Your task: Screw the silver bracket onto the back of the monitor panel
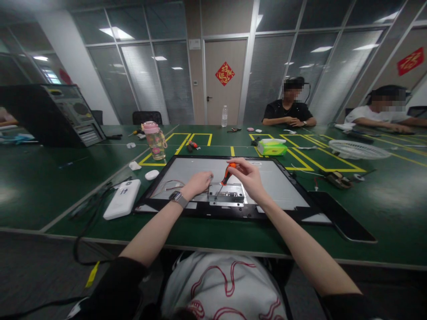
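A flat display panel [278, 189] with a black frame and a grey back lies on the green table in front of me. Near its front edge sits a silver metal bracket [230, 190]. My right hand [248, 175] is closed on the orange and black handle of a screwdriver [227, 174]. The shaft slants down and left, its tip at the left part of the bracket. My left hand [199, 183] rests on the panel just left of the bracket, touching or close to its edge; what its fingertips hold, if anything, is hidden. Thin wires [170, 183] lie left of that hand.
Left of the panel are a white power bank [122, 199], a white oval case [152, 174] and a pink-lidded bottle [154, 140]. A black phone [343, 215] lies at the right. Behind are a green tissue pack [271, 146] and a white fan grille [358, 150]. Two people sit across the table.
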Available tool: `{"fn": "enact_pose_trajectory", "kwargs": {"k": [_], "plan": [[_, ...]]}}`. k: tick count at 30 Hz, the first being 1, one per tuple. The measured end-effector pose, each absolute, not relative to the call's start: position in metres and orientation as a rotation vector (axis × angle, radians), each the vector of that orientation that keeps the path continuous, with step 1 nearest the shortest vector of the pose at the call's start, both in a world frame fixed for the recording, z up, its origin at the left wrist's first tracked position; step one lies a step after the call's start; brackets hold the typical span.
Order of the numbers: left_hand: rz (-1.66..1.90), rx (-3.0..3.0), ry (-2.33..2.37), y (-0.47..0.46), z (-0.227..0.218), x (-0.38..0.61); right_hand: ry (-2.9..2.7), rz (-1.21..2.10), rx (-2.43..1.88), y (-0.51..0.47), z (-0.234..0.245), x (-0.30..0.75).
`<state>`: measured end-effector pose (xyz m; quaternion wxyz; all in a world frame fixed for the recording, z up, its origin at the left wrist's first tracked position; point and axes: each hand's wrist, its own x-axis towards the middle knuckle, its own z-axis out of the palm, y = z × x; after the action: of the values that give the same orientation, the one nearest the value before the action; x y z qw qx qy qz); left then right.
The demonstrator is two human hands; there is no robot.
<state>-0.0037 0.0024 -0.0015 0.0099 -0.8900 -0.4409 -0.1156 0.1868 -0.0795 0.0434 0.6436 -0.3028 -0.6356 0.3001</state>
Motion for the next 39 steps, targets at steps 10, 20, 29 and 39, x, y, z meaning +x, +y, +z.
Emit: {"fn": "enact_pose_trajectory", "kwargs": {"k": [10,20,29,39], "plan": [[-0.356,-2.767,-1.397,0.002,-0.002,-0.005,-1.399,0.927,-0.617,-0.075,0.038,0.188],[-0.355,-2.776,-1.432,-0.003,0.004,-0.002,-1.524,0.583,-0.736,-0.08,0.041,0.188],[-0.37,-2.774,-1.407,0.0,-0.001,-0.003,-1.623,0.424,-0.727,-0.086,0.04,0.184],[-0.368,-2.786,-1.412,0.0,0.0,-0.003,-1.353,0.884,-0.674,-0.074,0.033,0.186]]}}
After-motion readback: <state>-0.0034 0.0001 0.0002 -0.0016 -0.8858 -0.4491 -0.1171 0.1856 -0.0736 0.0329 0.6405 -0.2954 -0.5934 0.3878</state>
